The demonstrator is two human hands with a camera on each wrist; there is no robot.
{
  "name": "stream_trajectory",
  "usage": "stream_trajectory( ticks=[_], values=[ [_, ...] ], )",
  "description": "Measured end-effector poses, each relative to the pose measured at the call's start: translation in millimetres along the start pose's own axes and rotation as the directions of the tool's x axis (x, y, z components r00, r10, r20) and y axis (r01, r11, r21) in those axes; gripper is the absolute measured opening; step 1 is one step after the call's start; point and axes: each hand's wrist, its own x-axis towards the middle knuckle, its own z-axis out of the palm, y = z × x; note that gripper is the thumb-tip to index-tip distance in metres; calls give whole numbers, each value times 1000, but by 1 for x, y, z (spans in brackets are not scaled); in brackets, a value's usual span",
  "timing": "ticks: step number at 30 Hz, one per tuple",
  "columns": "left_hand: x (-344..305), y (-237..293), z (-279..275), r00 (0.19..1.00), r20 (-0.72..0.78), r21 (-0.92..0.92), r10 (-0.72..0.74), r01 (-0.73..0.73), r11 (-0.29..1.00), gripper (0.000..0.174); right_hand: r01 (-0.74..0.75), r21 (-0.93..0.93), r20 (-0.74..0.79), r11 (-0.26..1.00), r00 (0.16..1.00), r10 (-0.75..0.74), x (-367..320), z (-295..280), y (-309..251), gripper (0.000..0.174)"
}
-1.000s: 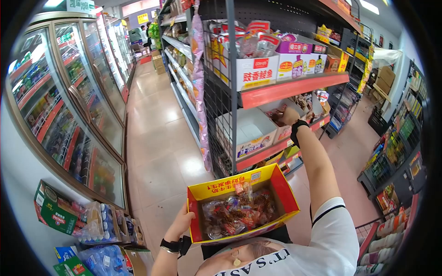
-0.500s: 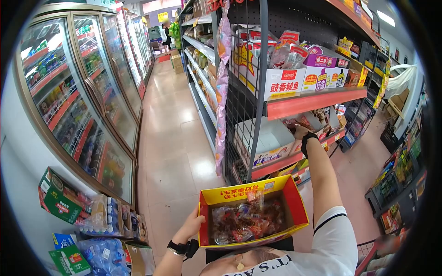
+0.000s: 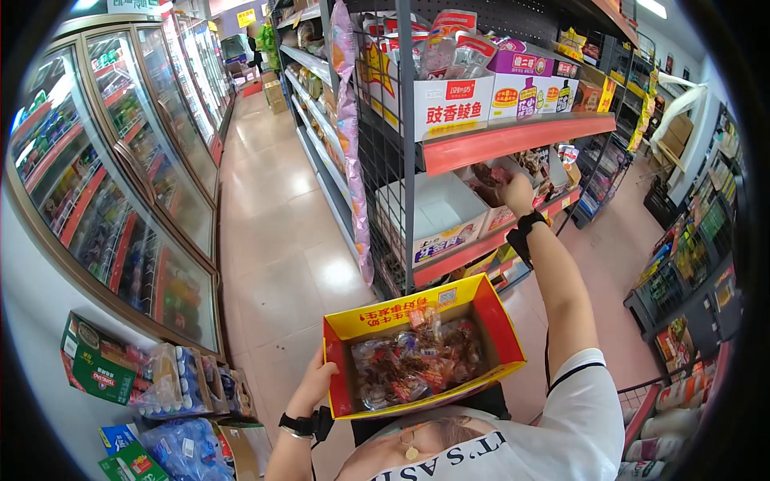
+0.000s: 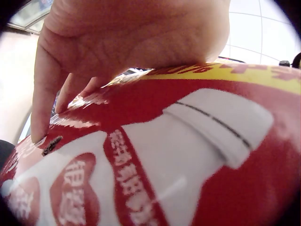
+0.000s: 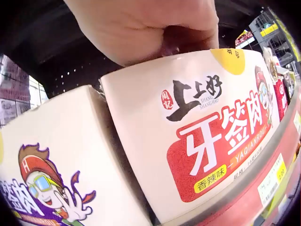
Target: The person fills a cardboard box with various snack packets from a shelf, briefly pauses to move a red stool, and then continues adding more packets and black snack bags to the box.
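My left hand [image 3: 319, 383] grips the left end of a red and yellow carton [image 3: 504, 321], thumb over the rim and fingers along the outside. In the left wrist view its fingers [image 4: 44, 101] lie against the red printed wall. Inside the carton lies a heap of small wrapped snack packets [image 3: 413, 365]. My right hand [image 3: 517, 194] is at a white display box [image 3: 499, 218] on the lower shelf, holding reddish-brown snack packets [image 3: 489, 174]. From the right wrist view, that hand [image 5: 150, 28] reaches over the box's front wall, which hides the fingertips.
Left of that box stands an open white box [image 3: 433, 210] with its pale bottom showing. The upper shelf's red edge [image 3: 521, 143] overhangs my right forearm. Wire mesh [image 3: 383, 160] closes the shelf's side. Glass-door fridges [image 3: 120, 192] line the left, with bottle packs [image 3: 180, 449] below.
My right hand went down into the display box and now sits higher, with reddish-brown packets at its fingers. The left hand keeps its grip on the carton. The head view swung and came back.
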Motion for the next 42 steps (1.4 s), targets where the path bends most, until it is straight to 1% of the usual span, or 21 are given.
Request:
stream_trajectory(
  ticks=[3, 4, 7, 9, 11, 13, 15, 17, 19, 22, 24, 25, 26, 27, 29, 33, 35, 38, 39, 40, 42],
  values=[
    [0, 1, 1, 1000, -6, -15, -23, 23, 1000, 65, -101, 145, -6, 984, 995, 103, 8, -20, 4, 23],
    [0, 1, 1, 1000, -8, -27, -5, 5, 1000, 65, -24, 261, -51, 965, 998, 38, 11, -20, 15, 27],
    [-1, 1, 2, 1000, -10, -38, 10, -11, 999, 65, 10, 313, 0, 950, 1000, -11, 3, -48, 18, 29],
    [-1, 3, 3, 1000, -13, -38, 4, -5, 999, 65, -74, 359, 91, 930, 995, 44, -15, -81, -6, 32],
    [-2, 7, 6, 999, -38, -18, -13, 12, 1000, 59, -143, 521, 319, 841, 947, -36, -32, -103, -18, 31],
    [-4, 11, 9, 999, -45, -1, -17, 17, 1000, 59, -141, 536, 353, 833, 933, -69, -50, -118, -31, 30],
    [-3, 11, 9, 999, -50, 21, -9, 10, 1000, 58, -74, 638, 386, 766, 892, -235, -63, -127, -37, 29],
    [-1, 9, 6, 1000, -27, 21, -3, 4, 1000, 65, -122, 580, 455, 806, 868, -196, -76, -140, -42, 28],
    [-2, 10, 7, 1000, -30, 32, -7, 8, 999, 65, -150, 535, 611, 831, 748, -259, -88, -150, -61, 26],
    [-3, 11, 7, 999, -42, 37, -12, 13, 999, 65, -50, 585, 677, 809, 578, -455, -110, -145, -75, 24],
    [-4, 13, 10, 999, -47, 31, -16, 17, 999, 64, -3, 634, 706, 773, 411, -577, -127, -136, -85, 25],
    [-5, 15, 12, 999, -51, 29, -10, 12, 1000, 64, -94, 570, 802, 816, 282, -527, -137, -131, -89, 25],
    [-6, 17, 14, 998, -56, 26, -4, 5, 1000, 63, -307, 376, 926, 875, 93, -365, -143, -137, -98, 24],
    [-5, 18, 14, 999, -54, 25, 0, 1, 1000, 63, -164, 432, 898, 887, -7, -439, -143, -135, -104, 21],
    [-5, 17, 13, 998, -67, 50, -12, 15, 999, 63, 17, 577, 816, 817, -66, -575, -153, -120, -97, 13],
    [-4, 14, 10, 998, -66, 42, -20, 23, 999, 63, 12, 633, 773, 774, 45, -632, -153, -111, -80, 14],
    [-5, 16, 11, 998, -63, 35, -6, 8, 999, 63, 226, 468, 820, 854, 249, -515, -135, -119, -85, 19],
    [-3, 16, 11, 999, -49, 17, 3, -2, 1000, 62, 130, 460, 767, 878, 440, -467, -102, -114, -74, 19],
    [-3, 17, 12, 999, -45, 18, 3, -2, 1000, 62, 202, 455, 710, 867, 506, -490, -86, -119, -76, 19],
    [-2, 18, 12, 999, -50, 14, -6, 6, 1000, 62, 126, 395, 712, 910, 584, -390, -74, -114, -69, 20],
    [-1, 18, 12, 998, -54, 13, -14, 15, 1000, 63, 200, 364, 587, 910, 709, -391, -44, -101, -53, 20]
  ],
)
